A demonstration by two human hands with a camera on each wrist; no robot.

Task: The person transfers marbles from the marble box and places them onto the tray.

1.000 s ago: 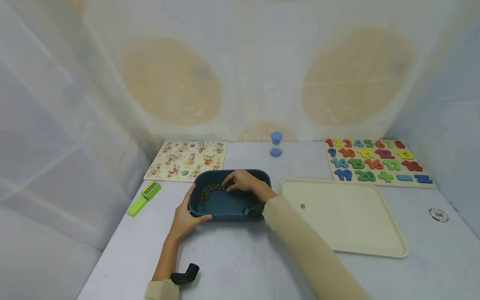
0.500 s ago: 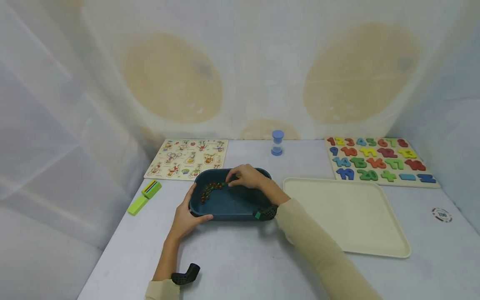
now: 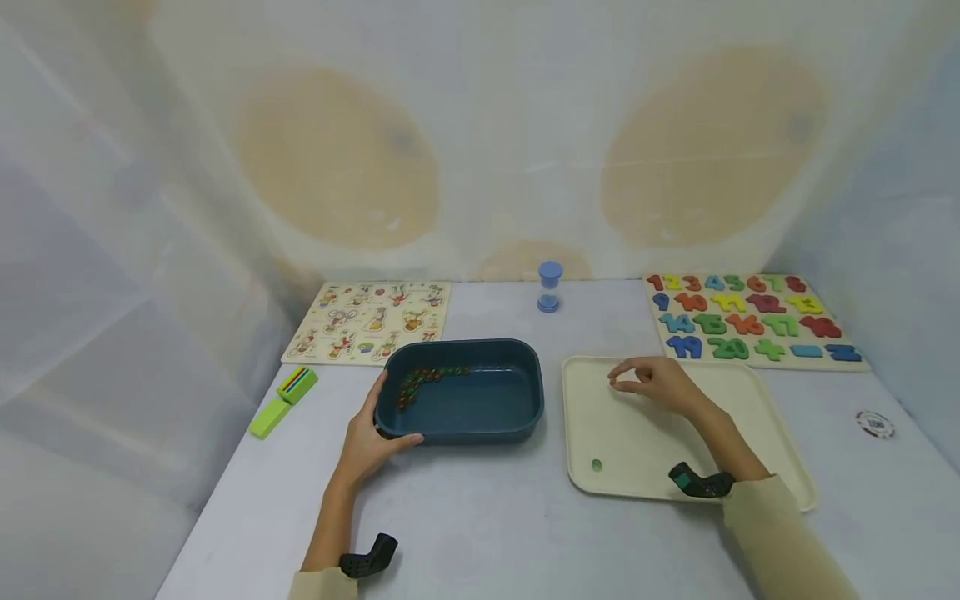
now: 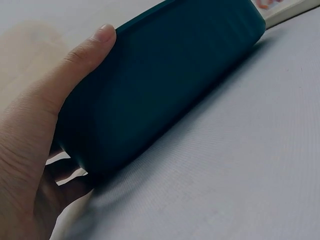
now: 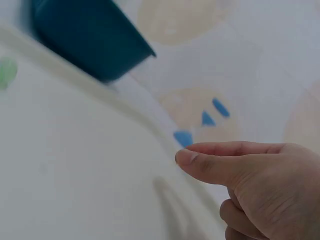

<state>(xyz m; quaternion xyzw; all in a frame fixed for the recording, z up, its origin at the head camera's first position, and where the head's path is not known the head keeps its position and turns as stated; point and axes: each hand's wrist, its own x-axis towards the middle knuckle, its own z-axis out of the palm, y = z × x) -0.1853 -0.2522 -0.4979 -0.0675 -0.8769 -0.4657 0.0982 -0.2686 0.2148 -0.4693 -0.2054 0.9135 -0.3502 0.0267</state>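
Note:
My left hand grips the left end of a dark teal plastic tub, thumb along the near wall and fingers round the side. Inside, several small red-brown and green marbles lie along the left and far walls. Over the far left part of a cream tray, my right hand pinches a small marble between thumb and forefinger. Only a brownish edge of it shows; the fingertips cover the rest. A green marble lies near the tray's near left corner.
Behind the tub stands a blue sand timer. A picture puzzle board lies back left, a number puzzle board back right. Two lime-green blocks lie left of the tub, and a round chip lies far right.
My right hand has left the tub's far side and moved right over the tray, pinching a marble. The green marble on the tray has shifted nearer to me. The left hand stays on the tub.

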